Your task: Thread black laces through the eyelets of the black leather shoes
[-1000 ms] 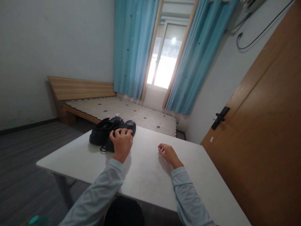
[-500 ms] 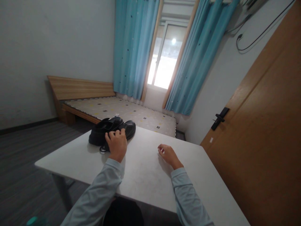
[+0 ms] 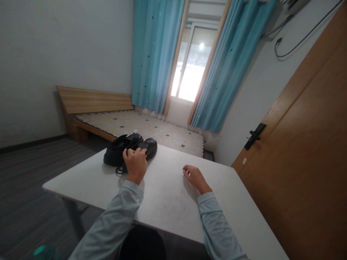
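Head view, left hand [image 3: 135,164] gripping black shoes [image 3: 127,150], no legible writing

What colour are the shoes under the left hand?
Black; both shoes show plainly in the head view, on the white table, with the left hand on the nearer one.

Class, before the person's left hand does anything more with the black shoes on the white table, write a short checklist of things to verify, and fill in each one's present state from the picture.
1. Left hand rests on the nearer black shoe: ok.
2. Firm grip on that shoe: cannot tell, fingers curl over it.
3. Second shoe sits beside the first, both on the white table: ok.
4. Right hand empty, resting on the table apart from the shoes: ok.
5. Loose lace trails on the table by the left hand: not ok.
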Motion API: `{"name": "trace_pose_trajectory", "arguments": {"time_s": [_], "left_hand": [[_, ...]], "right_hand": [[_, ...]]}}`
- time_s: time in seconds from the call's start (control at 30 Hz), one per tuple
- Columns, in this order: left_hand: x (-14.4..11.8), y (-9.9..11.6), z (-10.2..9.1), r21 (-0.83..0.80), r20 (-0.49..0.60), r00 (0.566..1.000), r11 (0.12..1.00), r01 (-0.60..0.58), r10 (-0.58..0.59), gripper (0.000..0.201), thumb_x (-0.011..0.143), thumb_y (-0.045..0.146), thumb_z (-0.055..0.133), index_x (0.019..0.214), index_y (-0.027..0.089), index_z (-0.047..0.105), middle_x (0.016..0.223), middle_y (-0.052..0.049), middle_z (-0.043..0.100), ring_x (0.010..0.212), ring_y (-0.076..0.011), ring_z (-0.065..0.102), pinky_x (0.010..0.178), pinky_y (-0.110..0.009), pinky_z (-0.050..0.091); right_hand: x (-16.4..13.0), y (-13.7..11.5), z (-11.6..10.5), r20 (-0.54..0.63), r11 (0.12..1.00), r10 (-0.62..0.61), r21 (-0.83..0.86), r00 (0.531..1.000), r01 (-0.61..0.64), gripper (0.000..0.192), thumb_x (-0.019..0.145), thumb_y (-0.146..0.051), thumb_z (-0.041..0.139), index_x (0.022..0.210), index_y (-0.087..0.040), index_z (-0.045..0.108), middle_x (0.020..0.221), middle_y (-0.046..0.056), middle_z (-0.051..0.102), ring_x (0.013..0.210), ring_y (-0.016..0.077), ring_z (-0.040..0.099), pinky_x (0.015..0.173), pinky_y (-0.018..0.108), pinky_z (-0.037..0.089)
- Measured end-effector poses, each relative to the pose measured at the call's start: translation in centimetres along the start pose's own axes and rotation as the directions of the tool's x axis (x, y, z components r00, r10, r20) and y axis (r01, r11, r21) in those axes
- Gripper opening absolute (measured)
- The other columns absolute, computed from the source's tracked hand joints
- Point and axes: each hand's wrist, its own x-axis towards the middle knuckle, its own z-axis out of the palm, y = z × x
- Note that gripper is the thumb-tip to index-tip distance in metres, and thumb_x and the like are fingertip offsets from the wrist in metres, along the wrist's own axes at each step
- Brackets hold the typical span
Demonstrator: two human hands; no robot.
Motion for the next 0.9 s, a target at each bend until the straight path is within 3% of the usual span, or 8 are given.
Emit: {"name": "trace_pose_trajectory", "arguments": {"time_s": [0.13,0.33,0.5,0.73,0.9], "left_hand": [[0.2,0.3,-0.4,-0.009,-0.032,0.998,0.999,-0.051,0.051,0.027,0.08,0.018,0.046,0.097,0.02,0.068,0.085,-0.009,0.062,0.085,-0.0265,0.044,0.096,-0.047,0.024],[0.0,1.2,-1.1,-0.088,-0.044,0.996,0.993,-0.081,0.078,0.029,0.083,0.02,0.044,0.101,0.021,0.067,0.088,-0.01,0.062,0.089,-0.0284,0.042,0.084,-0.046,0.029],[-0.8,3.0,-1.2,-0.139,-0.061,0.976,0.966,-0.216,0.209,0.029,0.086,0.019,0.043,0.103,0.024,0.066,0.086,-0.009,0.062,0.088,-0.0263,0.044,0.084,-0.046,0.028],[-3.1,5.8,-1.1,-0.235,-0.167,0.86,0.828,-0.51,0.482,0.027,0.088,0.02,0.045,0.107,0.025,0.063,0.079,-0.007,0.062,0.082,-0.0213,0.048,0.08,-0.041,0.031],[-4.5,7.0,-0.5,-0.263,-0.209,0.79,0.745,-0.613,0.577,0.027,0.089,0.02,0.044,0.109,0.024,0.061,0.076,-0.006,0.06,0.078,-0.0185,0.049,0.076,-0.038,0.032]], "right_hand": [[0.0,-0.1,-0.1,0.002,1.0,0.004,-0.007,1.0,-0.004,0.016,0.082,-0.017,0.048,0.087,-0.018,0.063,0.08,0.003,0.067,0.067,0.013,0.06,0.067,0.023,0.044],[0.0,-0.2,-0.1,-0.015,1.0,0.001,-0.01,1.0,-0.002,0.016,0.082,-0.018,0.048,0.087,-0.018,0.064,0.078,0.004,0.067,0.065,0.0136,0.059,0.065,0.024,0.044],[0.3,-0.1,0.1,-0.056,0.989,0.045,0.146,0.997,-0.036,0.018,0.083,-0.022,0.048,0.094,-0.018,0.062,0.081,0.004,0.068,0.067,0.0136,0.061,0.066,0.026,0.047],[0.6,-0.4,-0.5,-0.175,0.866,0.209,0.491,0.962,-0.099,0.039,0.084,-0.043,0.046,0.11,-0.016,0.054,0.111,0.012,0.06,0.079,0.0171,0.061,0.063,0.028,0.051],[0.7,0.4,-0.6,-0.212,0.828,0.292,0.544,0.933,-0.136,0.047,0.084,-0.051,0.041,0.113,-0.015,0.052,0.108,0.013,0.058,0.086,0.0201,0.059,0.063,0.03,0.051]]}}
